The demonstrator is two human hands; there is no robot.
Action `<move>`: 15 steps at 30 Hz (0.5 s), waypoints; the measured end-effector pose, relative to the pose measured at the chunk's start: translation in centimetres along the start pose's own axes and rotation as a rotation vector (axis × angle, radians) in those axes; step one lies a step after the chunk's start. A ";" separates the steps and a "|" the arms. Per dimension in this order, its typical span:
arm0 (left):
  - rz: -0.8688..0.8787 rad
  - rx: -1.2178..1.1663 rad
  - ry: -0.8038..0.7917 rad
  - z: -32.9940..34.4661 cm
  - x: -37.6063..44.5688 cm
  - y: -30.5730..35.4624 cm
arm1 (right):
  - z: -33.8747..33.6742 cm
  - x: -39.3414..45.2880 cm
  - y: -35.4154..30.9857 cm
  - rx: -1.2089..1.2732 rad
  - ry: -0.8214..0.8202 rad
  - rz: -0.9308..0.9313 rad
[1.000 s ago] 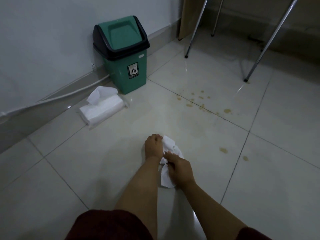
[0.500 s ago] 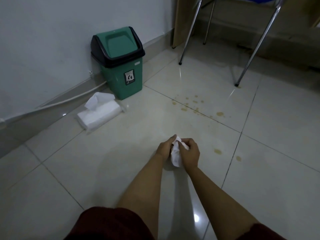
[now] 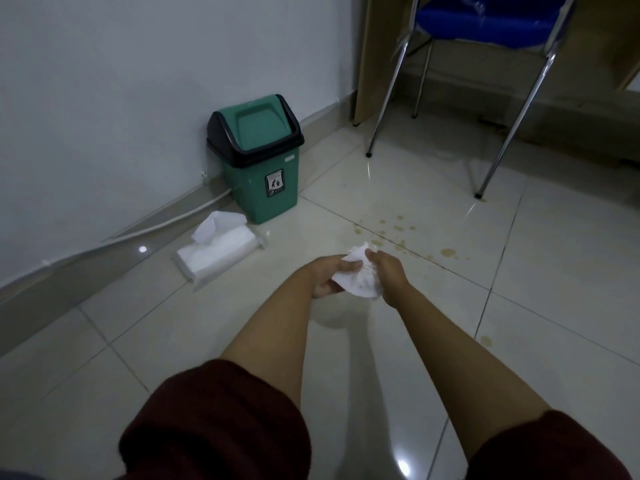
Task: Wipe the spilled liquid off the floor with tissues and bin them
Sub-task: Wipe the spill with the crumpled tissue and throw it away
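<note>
A crumpled white tissue (image 3: 358, 277) is held between both hands above the pale tiled floor. My left hand (image 3: 325, 276) grips its left side and my right hand (image 3: 389, 271) grips its right side. Brownish drops of spilled liquid (image 3: 398, 233) dot the tiles just beyond my hands, with one larger drop (image 3: 448, 252) to the right and another (image 3: 486, 340) nearer me. A green swing-lid bin (image 3: 258, 157) stands against the wall at the back left, its lid closed. A white tissue pack (image 3: 220, 249) lies on the floor in front of the bin.
A blue chair (image 3: 485, 22) on metal legs (image 3: 509, 133) stands beyond the spill at the back right. A wooden panel (image 3: 372, 57) rises beside it. A white cable (image 3: 166, 221) runs along the skirting on the left.
Both hands lifted the tissue off the floor and bunched it up between them. The view tilted upward, bringing the chair seat into sight.
</note>
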State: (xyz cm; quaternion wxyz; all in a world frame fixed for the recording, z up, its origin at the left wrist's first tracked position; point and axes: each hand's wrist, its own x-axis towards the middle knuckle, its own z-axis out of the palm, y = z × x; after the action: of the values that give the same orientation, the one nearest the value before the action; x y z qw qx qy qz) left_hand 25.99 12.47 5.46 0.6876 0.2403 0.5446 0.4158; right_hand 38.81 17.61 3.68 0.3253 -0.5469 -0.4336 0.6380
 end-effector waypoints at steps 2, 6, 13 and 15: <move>0.041 0.021 0.032 0.2 -0.4 3.2 | 0.7 -0.7 -2.9 0.079 -0.007 -0.046; 0.120 0.095 0.081 0.6 -1.8 9.5 | 2.5 -1.6 -8.3 0.093 -0.028 -0.018; 0.335 0.002 0.251 -0.3 -2.7 15.1 | 4.6 -1.5 -15.5 0.033 0.019 -0.085; 0.383 -0.077 0.387 -1.3 -1.9 14.9 | 5.4 -1.4 -16.4 0.109 -0.059 -0.096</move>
State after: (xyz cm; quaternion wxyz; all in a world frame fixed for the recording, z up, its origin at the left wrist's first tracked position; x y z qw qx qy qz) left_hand 19.99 18.75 17.78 0.4884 0.2285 0.5941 0.5969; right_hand 32.80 22.01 19.30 0.3718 -0.4880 -0.4331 0.6603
